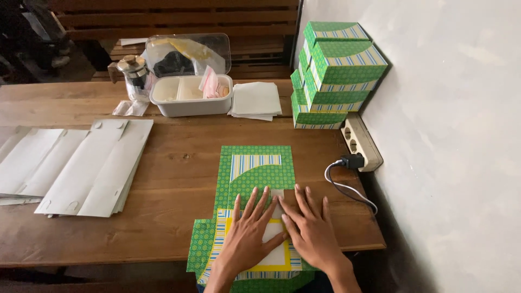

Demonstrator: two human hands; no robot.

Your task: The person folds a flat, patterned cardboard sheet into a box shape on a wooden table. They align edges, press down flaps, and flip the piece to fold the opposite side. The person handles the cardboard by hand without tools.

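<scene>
A flat box blank is laid at the bench front edge; card sheets to its left, stacked boxes behind right.

The box blank runs off the bottom edge, so its near end is out of sight. The left hand and right hand cover much of its white panel, and both forearms are cut at the bottom edge. The grey sheets pass out at the left edge. What lies in the white tub under its clear lid is too small to tell. The cable drops behind the table edge. The room's top left corner is dark and unclear.
</scene>
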